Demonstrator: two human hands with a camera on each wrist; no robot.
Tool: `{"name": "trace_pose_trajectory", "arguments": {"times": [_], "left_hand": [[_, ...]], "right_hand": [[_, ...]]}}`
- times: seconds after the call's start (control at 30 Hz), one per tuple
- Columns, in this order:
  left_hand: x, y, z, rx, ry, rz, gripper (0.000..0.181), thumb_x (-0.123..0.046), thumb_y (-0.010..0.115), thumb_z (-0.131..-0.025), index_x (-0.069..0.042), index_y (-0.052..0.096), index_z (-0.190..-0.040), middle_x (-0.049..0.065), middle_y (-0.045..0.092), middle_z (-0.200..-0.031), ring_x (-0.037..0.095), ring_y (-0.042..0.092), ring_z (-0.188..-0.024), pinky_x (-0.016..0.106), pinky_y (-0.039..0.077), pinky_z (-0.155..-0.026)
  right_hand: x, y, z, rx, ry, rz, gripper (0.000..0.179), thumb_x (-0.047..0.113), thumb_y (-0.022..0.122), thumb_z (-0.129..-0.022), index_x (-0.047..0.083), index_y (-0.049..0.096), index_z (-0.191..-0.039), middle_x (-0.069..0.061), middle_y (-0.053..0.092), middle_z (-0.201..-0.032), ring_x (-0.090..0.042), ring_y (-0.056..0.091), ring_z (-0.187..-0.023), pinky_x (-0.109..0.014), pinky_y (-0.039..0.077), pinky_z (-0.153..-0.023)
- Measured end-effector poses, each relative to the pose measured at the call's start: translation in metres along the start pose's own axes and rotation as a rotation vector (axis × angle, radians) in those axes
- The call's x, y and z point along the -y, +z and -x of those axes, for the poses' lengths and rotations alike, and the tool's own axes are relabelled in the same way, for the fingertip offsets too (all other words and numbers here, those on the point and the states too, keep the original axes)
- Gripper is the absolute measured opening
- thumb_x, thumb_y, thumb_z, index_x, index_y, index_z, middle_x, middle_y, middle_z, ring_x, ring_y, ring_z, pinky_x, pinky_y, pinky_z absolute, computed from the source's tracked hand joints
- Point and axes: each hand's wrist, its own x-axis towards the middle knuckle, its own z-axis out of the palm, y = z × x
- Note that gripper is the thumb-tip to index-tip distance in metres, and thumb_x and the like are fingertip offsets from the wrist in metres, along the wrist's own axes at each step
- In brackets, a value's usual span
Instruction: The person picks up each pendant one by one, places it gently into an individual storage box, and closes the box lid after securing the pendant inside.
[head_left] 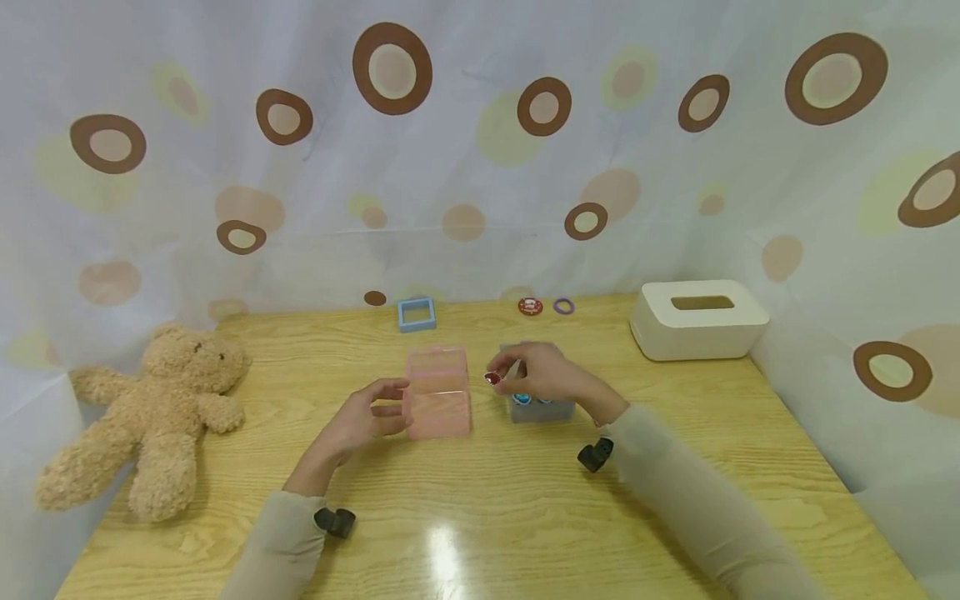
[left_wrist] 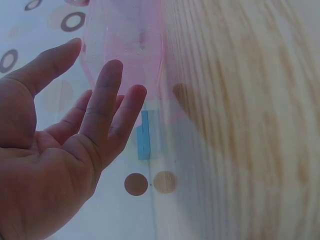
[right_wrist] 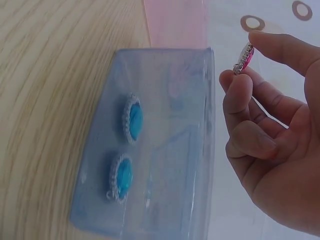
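Note:
Between thumb and fingertips my right hand (head_left: 543,371) pinches a small red gem pendant (right_wrist: 244,58) with a silvery beaded edge. It is held above the left rim of a translucent blue-grey box (head_left: 546,413). Inside that box, in the right wrist view, lie two blue gem pendants (right_wrist: 134,120) with similar edges. To the left lies a translucent pink box (head_left: 441,415), spread out in two sections. My left hand (head_left: 362,423) is at its left side, fingers loosely extended; whether they touch it I cannot tell. Nothing is in the left palm in the left wrist view.
A light blue square frame (head_left: 416,315), a round red badge (head_left: 530,306) and a purple ring (head_left: 564,306) lie by the back curtain. A white tissue box (head_left: 699,333) stands back right. A teddy bear (head_left: 161,408) is at the left.

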Motion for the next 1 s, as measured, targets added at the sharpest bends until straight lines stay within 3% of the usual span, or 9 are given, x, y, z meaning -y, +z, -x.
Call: {"name": "trace_pose_trajectory", "arguments": {"times": [0.23,0.6,1.0], "left_hand": [[-0.001,0.003,-0.001,-0.006,-0.002,0.002,0.064,-0.010,0.070,-0.093,-0.004,0.041,-0.149,0.026,0.044,-0.146,0.046,0.051,-0.132,0.045,0.055,-0.099],[0.001,0.002,0.000,-0.015,0.004,0.018,0.064,-0.011,0.071,-0.093,-0.003,0.041,-0.149,0.028,0.045,-0.144,0.048,0.052,-0.132,0.044,0.056,-0.097],[-0.002,0.002,0.001,-0.022,-0.005,0.016,0.063,-0.013,0.071,-0.093,-0.004,0.042,-0.148,0.026,0.045,-0.145,0.048,0.051,-0.133,0.046,0.056,-0.098]], "right_hand": [[0.011,0.011,-0.008,0.005,-0.061,0.080,0.024,0.032,0.072,-0.092,0.025,0.071,-0.115,0.005,0.071,-0.105,-0.010,0.065,-0.076,-0.023,0.052,-0.064],[0.034,0.026,-0.022,0.060,-0.127,0.020,0.018,0.022,0.071,-0.093,0.023,0.072,-0.111,0.006,0.072,-0.105,-0.014,0.064,-0.081,-0.024,0.052,-0.070],[0.042,0.043,-0.033,0.108,-0.106,-0.004,0.022,0.015,0.071,-0.090,0.017,0.072,-0.112,0.004,0.072,-0.106,-0.020,0.063,-0.085,-0.024,0.050,-0.069]]}}
